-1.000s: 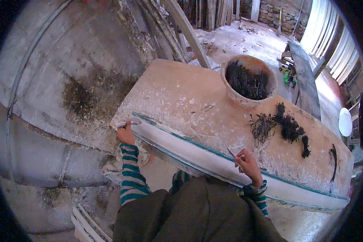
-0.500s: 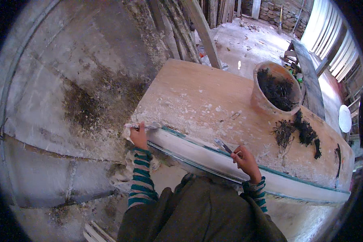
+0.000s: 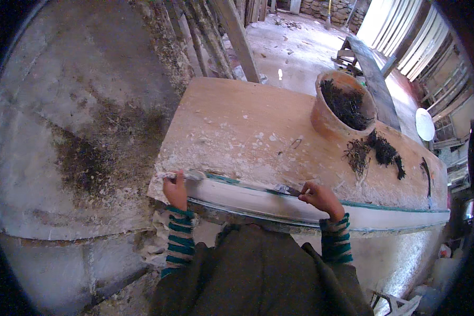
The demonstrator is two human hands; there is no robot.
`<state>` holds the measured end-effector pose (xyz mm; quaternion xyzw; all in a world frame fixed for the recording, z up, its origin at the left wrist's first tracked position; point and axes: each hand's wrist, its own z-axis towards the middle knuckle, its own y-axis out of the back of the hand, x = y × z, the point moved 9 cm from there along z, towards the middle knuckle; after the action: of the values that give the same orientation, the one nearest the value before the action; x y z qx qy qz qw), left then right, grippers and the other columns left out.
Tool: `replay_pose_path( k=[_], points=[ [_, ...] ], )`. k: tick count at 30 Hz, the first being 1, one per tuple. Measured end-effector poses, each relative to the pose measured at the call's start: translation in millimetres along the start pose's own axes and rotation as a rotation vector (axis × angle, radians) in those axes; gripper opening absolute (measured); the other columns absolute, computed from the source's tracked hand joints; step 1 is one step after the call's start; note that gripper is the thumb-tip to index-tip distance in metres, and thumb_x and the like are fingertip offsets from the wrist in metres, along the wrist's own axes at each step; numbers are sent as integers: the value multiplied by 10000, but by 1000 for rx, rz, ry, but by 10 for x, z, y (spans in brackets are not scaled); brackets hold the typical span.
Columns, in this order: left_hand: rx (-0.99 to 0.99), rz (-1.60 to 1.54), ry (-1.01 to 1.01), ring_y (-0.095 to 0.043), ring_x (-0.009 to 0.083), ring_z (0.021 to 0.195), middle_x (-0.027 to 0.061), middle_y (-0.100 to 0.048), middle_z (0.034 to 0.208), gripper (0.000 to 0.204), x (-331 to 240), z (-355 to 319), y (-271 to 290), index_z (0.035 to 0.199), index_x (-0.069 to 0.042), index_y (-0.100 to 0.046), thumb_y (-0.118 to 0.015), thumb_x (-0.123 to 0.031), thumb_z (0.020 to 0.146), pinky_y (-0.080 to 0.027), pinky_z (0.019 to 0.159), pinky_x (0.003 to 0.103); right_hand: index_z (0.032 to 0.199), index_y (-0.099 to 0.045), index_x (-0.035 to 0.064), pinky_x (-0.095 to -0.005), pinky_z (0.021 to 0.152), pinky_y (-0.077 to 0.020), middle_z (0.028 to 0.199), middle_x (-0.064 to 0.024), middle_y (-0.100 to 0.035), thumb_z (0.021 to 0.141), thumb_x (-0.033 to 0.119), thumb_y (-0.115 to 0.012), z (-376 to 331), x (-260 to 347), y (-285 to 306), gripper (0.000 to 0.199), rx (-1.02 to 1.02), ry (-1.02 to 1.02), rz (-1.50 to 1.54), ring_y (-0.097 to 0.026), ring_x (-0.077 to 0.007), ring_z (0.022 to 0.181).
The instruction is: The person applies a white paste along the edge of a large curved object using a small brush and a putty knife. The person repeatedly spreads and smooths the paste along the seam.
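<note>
- The right hand (image 3: 321, 198) is closed around the handle of a scraper (image 3: 285, 189), whose blade points left and lies on the top edge of the strip (image 3: 258, 197). The left hand (image 3: 176, 190) is closed over the strip's left end, fingers curled on its upper edge.
- The wall (image 3: 73, 131), grey and stained with a dark patch, fills the left side of the view.
- The bench (image 3: 237, 121), a wide board dusted with white flecks, runs from centre to right; the person stands at its near edge.
- The strip, long and white with a teal line along its top, lies along that near edge, between both hands and on past the right one towards the bench's right end.
- The pot (image 3: 338, 108), a clay one filled with dark fibre, stands at the bench's far side, well apart from the hands.
- A clump (image 3: 380, 151) of the same dark fibre lies on the bench just beside the pot, on its near right.
- The sleeves (image 3: 180, 237) are striped teal and brown.
</note>
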<state>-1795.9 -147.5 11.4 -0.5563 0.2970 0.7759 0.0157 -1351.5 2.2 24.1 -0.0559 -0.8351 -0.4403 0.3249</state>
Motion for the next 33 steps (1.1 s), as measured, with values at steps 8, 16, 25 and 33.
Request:
replay_pose_path(
  k=[8, 16, 25, 33],
  points=[
    [-54, -216, 4, -586, 161, 820, 95, -630, 912, 222, 19, -68, 315, 959, 15, -577, -607, -184, 867, -466, 745, 297, 802, -636, 85, -390, 606, -468, 753, -145, -643, 705, 334, -708, -45, -74, 405, 276, 77, 16, -157, -619, -302, 696],
    [28, -203, 73, -569, 164, 790, 84, -620, 876, 249, -119, -669, 64, 970, 23, -578, -591, -209, 880, -454, 724, 302, 820, -640, 73, -380, 631, -479, 772, -146, -648, 701, 328, -710, 53, -151, 400, 289, 108, 57, -132, -624, -308, 722],
    [-1, -138, 106, -531, 144, 770, 67, -590, 867, 270, -71, -709, 43, 973, 16, -557, -600, -234, 878, -439, 707, 290, 818, -623, 68, -395, 649, -474, 773, -163, -634, 721, 314, -706, 137, -50, 225, 277, 108, 88, -186, -614, -323, 756],
    [22, -182, 88, -540, 132, 737, 65, -595, 837, 263, -126, -711, -20, 962, 18, -554, -599, -228, 879, -447, 667, 279, 823, -621, 66, -420, 625, -464, 764, -175, -630, 725, 323, -692, 247, 59, 64, 284, 74, 217, -126, -606, -347, 712]
  ],
)
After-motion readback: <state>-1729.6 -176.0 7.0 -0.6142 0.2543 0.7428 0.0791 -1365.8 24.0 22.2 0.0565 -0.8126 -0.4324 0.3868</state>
